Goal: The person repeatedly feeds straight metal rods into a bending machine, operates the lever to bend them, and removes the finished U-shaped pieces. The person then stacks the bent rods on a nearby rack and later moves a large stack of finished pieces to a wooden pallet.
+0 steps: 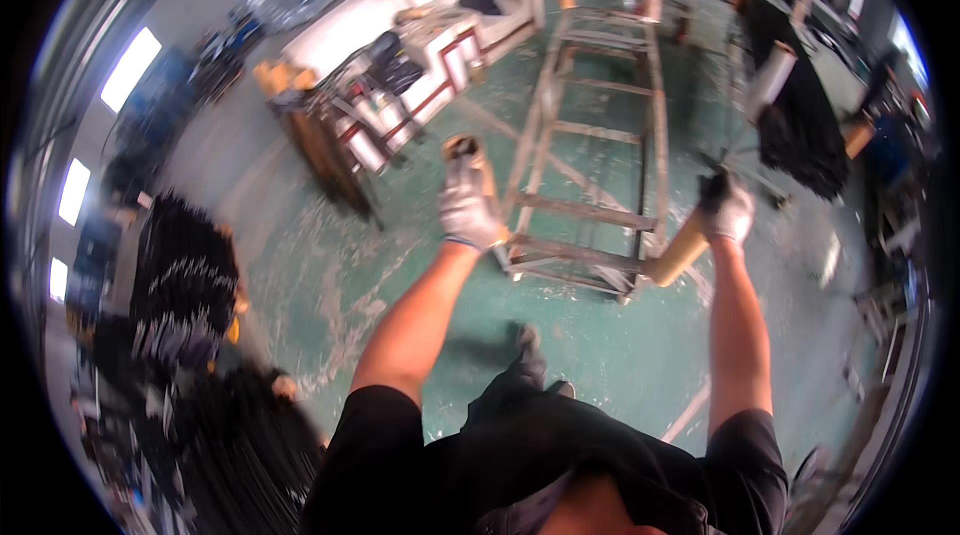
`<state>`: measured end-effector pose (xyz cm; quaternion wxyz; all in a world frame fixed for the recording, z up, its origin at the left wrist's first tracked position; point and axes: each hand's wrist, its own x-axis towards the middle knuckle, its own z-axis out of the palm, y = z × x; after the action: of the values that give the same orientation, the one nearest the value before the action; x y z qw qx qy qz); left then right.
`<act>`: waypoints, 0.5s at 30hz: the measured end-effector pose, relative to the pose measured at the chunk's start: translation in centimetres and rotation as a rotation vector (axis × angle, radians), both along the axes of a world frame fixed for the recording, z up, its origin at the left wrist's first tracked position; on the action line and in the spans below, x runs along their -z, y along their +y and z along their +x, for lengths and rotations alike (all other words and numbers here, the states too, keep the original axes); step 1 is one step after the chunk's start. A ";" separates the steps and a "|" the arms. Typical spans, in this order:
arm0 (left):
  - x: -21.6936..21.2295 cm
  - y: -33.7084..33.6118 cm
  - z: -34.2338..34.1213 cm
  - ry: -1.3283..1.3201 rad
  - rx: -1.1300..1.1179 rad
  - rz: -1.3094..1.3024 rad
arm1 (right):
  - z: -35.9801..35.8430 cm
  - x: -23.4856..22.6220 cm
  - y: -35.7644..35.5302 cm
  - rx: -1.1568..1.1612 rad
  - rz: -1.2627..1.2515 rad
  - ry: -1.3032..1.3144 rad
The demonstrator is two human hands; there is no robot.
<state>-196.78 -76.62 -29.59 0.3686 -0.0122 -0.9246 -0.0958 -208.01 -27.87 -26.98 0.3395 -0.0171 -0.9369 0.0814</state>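
Note:
A long metal frame (590, 213) with several crossbars lies low over the floor ahead of me, like a trolley without a deck. Tan tube-covered posts rise at its corners. My left hand (466, 207), in a pale work glove, is closed round the near left post (489, 178), close to its top. On the other side my gloved right hand (733, 212) grips the upper end of the near right post (678, 253). Dark patches show on the right glove's fingers. Both arms reach forward, and motion blurs the picture slightly.
White sofa-like pieces (350, 20) stand at the far left, with a stack of brown lengths (325, 150) before them. Bundles of black rods (190, 265) lie at my left. A rack with black material (800, 125) stands at the right. The green floor (340, 265) is scuffed.

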 end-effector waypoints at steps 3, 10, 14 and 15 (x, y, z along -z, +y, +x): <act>4.3 2.9 -2.9 -0.077 0.165 0.110 | -7.7 1.4 3.2 -0.040 0.040 -0.064; 26.8 -0.3 -0.6 -0.752 0.149 0.518 | -22.9 4.3 0.0 -0.052 0.041 -0.204; 27.0 -3.7 3.4 -1.071 -0.279 0.805 | -37.0 9.8 6.8 -0.133 0.040 -0.245; 29.2 -4.6 5.9 -1.046 -0.406 0.915 | -39.1 12.5 3.9 -0.188 0.076 -0.256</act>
<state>-190.92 -81.26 -58.80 -0.1432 0.3626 -0.8313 -0.3961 -247.09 -23.99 -39.48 0.2086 0.0733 -0.9724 0.0746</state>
